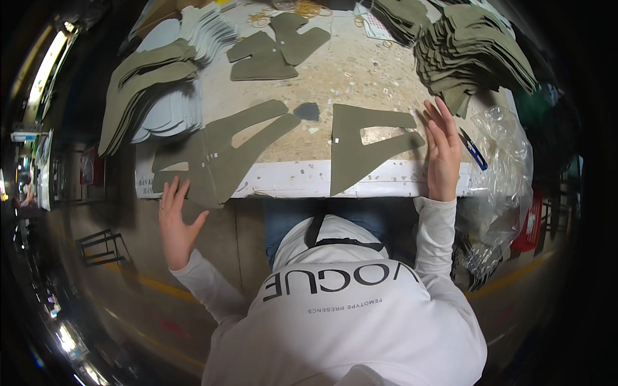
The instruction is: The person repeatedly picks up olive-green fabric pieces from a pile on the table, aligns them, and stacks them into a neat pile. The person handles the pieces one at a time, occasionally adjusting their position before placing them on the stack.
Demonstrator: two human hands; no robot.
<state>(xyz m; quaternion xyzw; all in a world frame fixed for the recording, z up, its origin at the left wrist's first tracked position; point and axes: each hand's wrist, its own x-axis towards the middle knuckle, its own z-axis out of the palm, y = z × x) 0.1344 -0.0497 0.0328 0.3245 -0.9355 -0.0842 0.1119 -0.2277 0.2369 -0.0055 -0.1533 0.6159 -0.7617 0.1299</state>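
My left hand (175, 222) is open, fingers spread, with its fingertips at the lower left edge of olive-green cut fabric pieces (235, 157) lying flat and overlapping. They have cut-out openings and small pale stickers. Another olive piece (347, 141) with a forked right end lies flat, right of the middle. Beside its fork tips is my right hand (443, 151), open with fingers stretched away from me; it holds nothing that I can see. A small dark blue-grey scrap (307, 112) sits between the pieces.
Blue-handled thread snips (475, 153) and a crumpled clear plastic bag (505, 157) lie at the right. Olive stacks stand left (145, 77) and far right (463, 48), with pale pieces (174, 116) at the left. Olive pieces (264, 61) and rubber bands (309, 9) lie farther back.
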